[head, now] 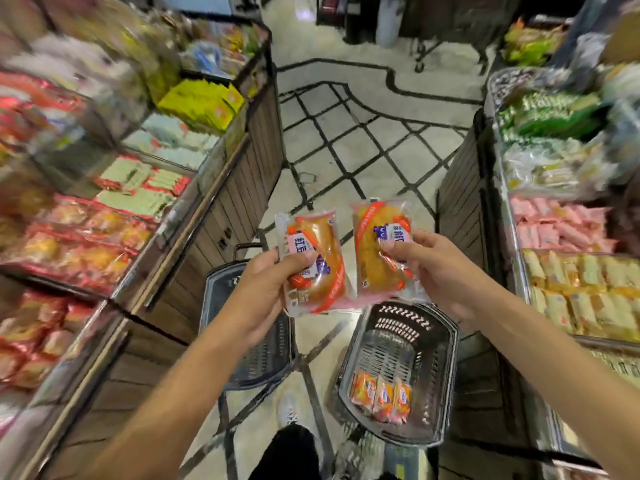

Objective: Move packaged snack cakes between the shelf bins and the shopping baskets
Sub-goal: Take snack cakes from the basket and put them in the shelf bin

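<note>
Left hand [273,282] pinching snack cake [317,261], right hand [436,268] pinching another cake [381,247]

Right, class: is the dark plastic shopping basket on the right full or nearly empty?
Nearly empty. The dark plastic shopping basket holds only three small orange-wrapped snack packs side by side at its near end; its slotted floor shows bare elsewhere.
</note>
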